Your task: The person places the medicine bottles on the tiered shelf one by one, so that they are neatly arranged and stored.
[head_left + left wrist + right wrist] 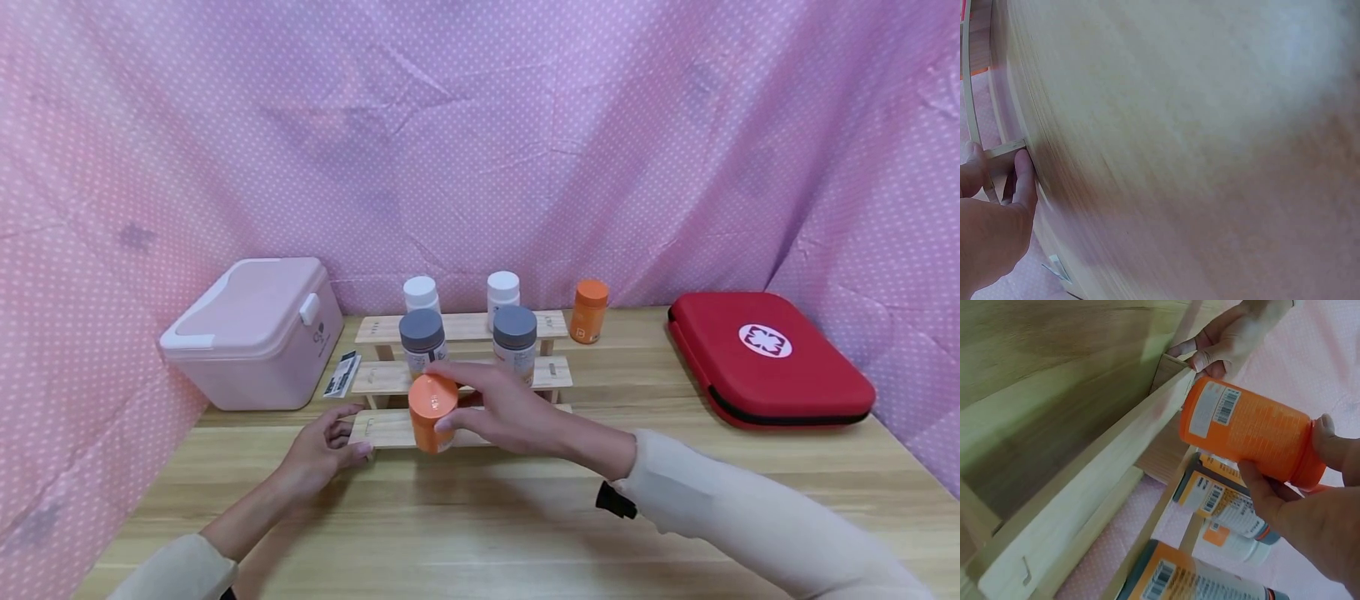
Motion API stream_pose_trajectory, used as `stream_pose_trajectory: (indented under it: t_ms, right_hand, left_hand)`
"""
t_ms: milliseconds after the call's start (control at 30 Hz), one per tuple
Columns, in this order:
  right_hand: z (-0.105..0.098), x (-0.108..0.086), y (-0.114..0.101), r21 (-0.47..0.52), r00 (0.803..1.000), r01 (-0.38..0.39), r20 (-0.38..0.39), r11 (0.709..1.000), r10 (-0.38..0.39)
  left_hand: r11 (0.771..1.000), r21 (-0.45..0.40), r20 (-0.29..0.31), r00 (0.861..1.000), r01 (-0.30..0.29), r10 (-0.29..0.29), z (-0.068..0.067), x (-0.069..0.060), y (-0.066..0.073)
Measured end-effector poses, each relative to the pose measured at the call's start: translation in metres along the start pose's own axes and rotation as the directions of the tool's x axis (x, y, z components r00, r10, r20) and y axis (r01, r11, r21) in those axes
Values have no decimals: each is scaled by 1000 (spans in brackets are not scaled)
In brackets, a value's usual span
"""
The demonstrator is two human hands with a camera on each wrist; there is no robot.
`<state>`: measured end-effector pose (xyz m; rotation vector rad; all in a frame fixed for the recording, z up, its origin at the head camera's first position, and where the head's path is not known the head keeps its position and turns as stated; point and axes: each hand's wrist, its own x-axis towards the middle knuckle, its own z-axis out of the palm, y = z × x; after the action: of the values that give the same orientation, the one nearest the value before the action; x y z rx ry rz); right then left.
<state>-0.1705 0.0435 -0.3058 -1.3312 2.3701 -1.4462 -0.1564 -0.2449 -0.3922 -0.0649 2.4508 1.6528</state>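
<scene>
My right hand pinches an orange bottle by its cap end, between thumb and fingers. The bottle is at the lowest step of a three-step wooden rack; in the right wrist view its printed side and barcode show, and its base looks apart from the wood. My left hand grips the left end of that lowest step, thumb in front; the left wrist view shows its fingers around the wooden support. Two grey-capped bottles stand on the middle step, and two white bottles on the top step.
Another orange bottle stands right of the rack's top step. A pale pink box is at the left, with a small printed packet beside it. At the right lies a red first-aid case. Pink dotted cloth hangs behind the table.
</scene>
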Motion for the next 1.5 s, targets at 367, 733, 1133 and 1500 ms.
stream_pose_trajectory:
  t_ms: [367, 733, 1133, 1500]
  right_hand:
    - [14, 8, 7, -70, 993, -115, -41, 991, 112]
    - [15, 15, 8, -160, 985, -175, -37, 972, 171]
    - [19, 14, 9, -148, 981, -186, -78, 971, 176]
    - [19, 8, 10, -70, 984, -153, -98, 986, 146]
  left_hand:
    - [1000, 8, -10, 1000, 7, -7, 0, 2, -1]
    - [999, 30, -10, 1000, 17, -17, 0, 1, -1]
    - [1000, 25, -11, 1000, 5, -4, -1, 2, -1]
    - [998, 68, -26, 1000, 15, -13, -1, 1, -1]
